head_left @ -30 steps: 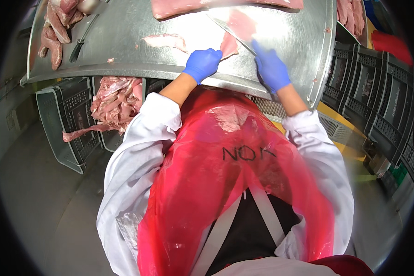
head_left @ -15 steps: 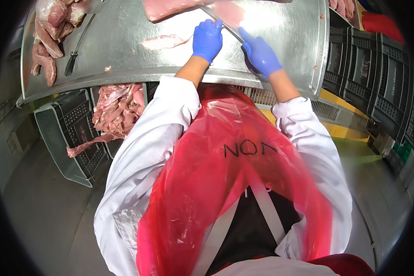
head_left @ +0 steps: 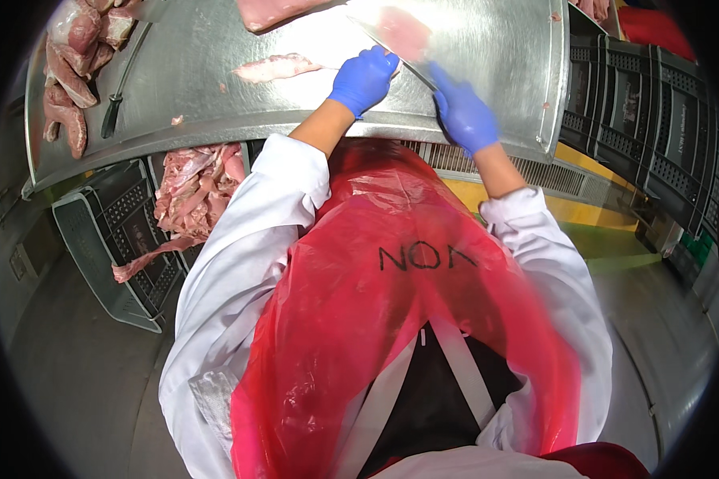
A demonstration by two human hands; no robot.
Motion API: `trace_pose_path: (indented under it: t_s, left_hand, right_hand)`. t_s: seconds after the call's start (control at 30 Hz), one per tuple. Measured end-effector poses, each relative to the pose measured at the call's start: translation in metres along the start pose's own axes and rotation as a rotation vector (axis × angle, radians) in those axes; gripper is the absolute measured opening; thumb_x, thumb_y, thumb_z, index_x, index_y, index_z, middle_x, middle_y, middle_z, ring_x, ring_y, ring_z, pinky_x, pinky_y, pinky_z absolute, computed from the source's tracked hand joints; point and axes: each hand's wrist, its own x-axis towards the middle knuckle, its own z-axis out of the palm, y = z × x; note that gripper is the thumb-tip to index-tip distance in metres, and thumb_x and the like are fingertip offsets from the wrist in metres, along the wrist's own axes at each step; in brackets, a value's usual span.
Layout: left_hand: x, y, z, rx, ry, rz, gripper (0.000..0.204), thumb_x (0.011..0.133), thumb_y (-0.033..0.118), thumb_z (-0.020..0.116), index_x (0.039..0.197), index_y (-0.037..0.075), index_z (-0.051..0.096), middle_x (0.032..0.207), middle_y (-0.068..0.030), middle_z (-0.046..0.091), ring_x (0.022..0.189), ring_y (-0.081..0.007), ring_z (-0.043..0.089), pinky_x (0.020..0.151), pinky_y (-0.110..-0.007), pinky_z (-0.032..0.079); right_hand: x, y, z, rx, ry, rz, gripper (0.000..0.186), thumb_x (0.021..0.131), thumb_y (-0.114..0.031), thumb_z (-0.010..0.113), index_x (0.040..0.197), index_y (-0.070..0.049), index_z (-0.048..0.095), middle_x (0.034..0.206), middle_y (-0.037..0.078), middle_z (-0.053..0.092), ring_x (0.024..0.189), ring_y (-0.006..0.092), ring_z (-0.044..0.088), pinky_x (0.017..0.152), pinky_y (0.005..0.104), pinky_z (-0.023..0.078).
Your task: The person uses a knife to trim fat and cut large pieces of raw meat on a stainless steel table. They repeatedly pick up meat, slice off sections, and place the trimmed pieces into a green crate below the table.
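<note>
In my right hand [head_left: 465,118], blue-gloved and closed, is the handle of a knife [head_left: 418,76]. Its thin blade slants up and left across the metal table [head_left: 487,48]. My left hand [head_left: 365,80], also gloved in blue, is closed beside the blade; a small pinkish bit shows at its fingers, too little to name. A pale strip of meat [head_left: 276,68] lies left of that hand, its thin end reaching toward the glove. Beyond, a smooth pink slab of meat [head_left: 276,11] is cut off by the top edge. Whether the pink patch past the blade is meat or reflection, I cannot tell.
Raw meat pieces [head_left: 72,68] are piled at the table's left, beside a dark-handled rod-like tool [head_left: 112,116]. Below the front edge, meat trimmings [head_left: 200,191] fill a crate, near another grey crate [head_left: 104,247]. Black crates [head_left: 639,120] stand to the right.
Both hands have come slightly nearer and to the right, the knife with them. The view has shifted a little, so the table and the slab sit farther left, with less of the slab showing.
</note>
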Motion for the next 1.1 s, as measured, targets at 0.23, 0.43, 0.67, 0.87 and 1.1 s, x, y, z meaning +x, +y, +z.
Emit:
trace_pose_path:
  t_s: [0.23,0.43,0.67,0.87,1.1]
  left_hand:
    - [0.002,-0.005,0.0,-0.045,0.012,0.011,0.011,0.093,0.02,0.06,0.096,0.009,0.062,0.091,-0.0173,0.062,0.08,-0.0376,0.066,0.067,-0.05,0.056]
    - [-0.015,-0.067,-0.021,0.041,0.111,-0.058,0.009,0.087,0.015,0.064,0.094,0.011,0.062,0.086,-0.0162,0.062,0.078,-0.0383,0.066,0.068,-0.049,0.055]
    - [-0.045,-0.12,-0.044,0.085,0.202,-0.137,0.01,0.085,0.012,0.064,0.095,0.012,0.066,0.09,-0.0162,0.065,0.081,-0.038,0.066,0.072,-0.047,0.054]
    - [-0.053,-0.132,-0.058,-0.085,0.2,-0.212,0.014,0.087,0.013,0.064,0.099,0.006,0.064,0.092,-0.0202,0.067,0.085,-0.0419,0.067,0.072,-0.044,0.055]
    - [0.008,-0.013,-0.153,-0.629,0.093,-0.187,0.014,0.095,0.007,0.057,0.107,0.0,0.06,0.09,-0.0119,0.067,0.084,-0.0181,0.066,0.075,-0.032,0.053]
  right_hand:
    - [0.074,-0.038,0.039,0.008,0.119,-0.084,0.048,0.103,-0.029,0.047,0.151,-0.024,0.043,0.106,0.029,0.064,0.096,0.0443,0.064,0.085,0.0519,0.054]
    - [0.046,-0.028,-0.007,-0.022,0.014,-0.116,0.05,0.104,-0.03,0.045,0.153,-0.026,0.04,0.112,0.027,0.065,0.098,0.0429,0.064,0.089,0.0508,0.053]
    - [0.016,0.099,-0.034,-0.027,-0.045,0.253,0.052,0.105,-0.028,0.047,0.157,-0.032,0.036,0.103,0.03,0.066,0.098,0.0465,0.066,0.087,0.0512,0.052]
    - [-0.007,0.122,-0.087,0.24,-0.052,0.251,0.052,0.105,-0.031,0.052,0.156,-0.028,0.04,0.086,0.016,0.072,0.082,0.0294,0.071,0.075,0.0422,0.052]
    - [-0.09,0.078,-0.102,1.409,-0.379,0.726,0.031,0.105,-0.039,0.053,0.122,-0.013,0.061,0.079,0.002,0.055,0.052,0.0072,0.043,0.042,0.0217,0.035]
